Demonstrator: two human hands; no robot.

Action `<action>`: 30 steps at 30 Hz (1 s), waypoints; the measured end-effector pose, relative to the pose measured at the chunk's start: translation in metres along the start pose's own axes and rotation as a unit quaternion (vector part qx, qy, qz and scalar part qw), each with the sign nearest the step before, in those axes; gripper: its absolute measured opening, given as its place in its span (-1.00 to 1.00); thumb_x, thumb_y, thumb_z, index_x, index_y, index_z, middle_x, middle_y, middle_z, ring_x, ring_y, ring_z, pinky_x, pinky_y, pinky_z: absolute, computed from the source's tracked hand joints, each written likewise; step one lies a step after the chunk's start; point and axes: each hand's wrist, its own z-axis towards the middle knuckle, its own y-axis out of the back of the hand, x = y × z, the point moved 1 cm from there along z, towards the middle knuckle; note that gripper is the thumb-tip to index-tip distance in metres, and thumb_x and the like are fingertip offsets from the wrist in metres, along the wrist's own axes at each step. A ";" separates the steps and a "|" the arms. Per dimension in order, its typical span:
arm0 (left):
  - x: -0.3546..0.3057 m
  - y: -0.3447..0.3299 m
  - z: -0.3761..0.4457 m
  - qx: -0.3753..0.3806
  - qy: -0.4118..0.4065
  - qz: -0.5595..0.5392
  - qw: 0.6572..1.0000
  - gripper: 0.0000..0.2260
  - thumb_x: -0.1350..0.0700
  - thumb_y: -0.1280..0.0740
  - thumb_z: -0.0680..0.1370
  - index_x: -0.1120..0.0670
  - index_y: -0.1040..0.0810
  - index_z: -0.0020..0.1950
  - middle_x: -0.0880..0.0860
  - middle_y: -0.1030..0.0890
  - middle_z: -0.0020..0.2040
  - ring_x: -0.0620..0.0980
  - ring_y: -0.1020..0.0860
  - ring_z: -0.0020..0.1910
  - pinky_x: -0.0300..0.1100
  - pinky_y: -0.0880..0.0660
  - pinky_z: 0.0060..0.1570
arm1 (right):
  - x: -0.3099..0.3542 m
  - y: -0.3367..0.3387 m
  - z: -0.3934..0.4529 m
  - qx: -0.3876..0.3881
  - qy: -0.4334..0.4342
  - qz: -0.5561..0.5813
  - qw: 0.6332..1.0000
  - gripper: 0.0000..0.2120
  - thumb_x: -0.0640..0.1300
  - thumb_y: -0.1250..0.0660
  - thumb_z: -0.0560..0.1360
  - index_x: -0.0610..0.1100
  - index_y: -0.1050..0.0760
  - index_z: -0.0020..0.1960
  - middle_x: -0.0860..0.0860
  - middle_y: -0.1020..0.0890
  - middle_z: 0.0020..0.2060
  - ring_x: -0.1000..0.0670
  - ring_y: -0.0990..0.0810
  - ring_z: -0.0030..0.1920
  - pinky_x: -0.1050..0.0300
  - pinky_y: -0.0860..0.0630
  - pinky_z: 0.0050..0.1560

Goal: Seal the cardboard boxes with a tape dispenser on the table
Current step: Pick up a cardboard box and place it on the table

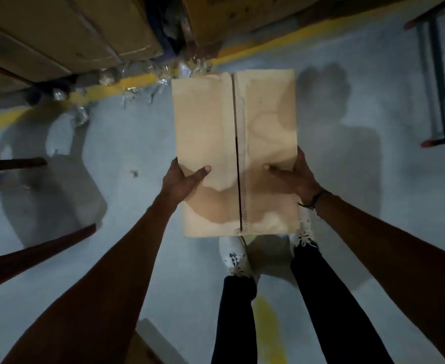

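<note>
I hold a tan cardboard box (210, 132) out in front of me above the floor, its two top flaps closed with a dark seam running down the middle. My left hand (182, 179) grips its left edge, thumb lying on the top face. My right hand (295, 177) grips the right edge the same way, thumb on top. The fingers of both hands are hidden under the box. No tape dispenser and no table top are in view.
Large cardboard boxes (58, 35) are stacked at the top left behind a yellow floor line (126, 85), with crumpled clear plastic (142, 85) beside it. Dark chair legs (32, 248) stand at left, a metal frame (439, 74) at right. My feet (237, 256) are below the box.
</note>
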 end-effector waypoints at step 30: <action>-0.398 0.064 -0.541 -0.017 -0.303 -0.099 0.948 -0.57 -0.10 -0.42 0.61 -0.22 -0.46 0.48 -0.22 -0.63 0.23 -0.34 -0.61 0.09 -0.24 -0.58 0.03 | 0.367 0.327 -0.537 -0.236 0.173 0.114 0.949 -0.30 0.22 -0.57 0.42 0.21 -0.38 0.48 0.24 -0.61 0.24 0.14 -0.61 0.21 0.01 -0.59 0.25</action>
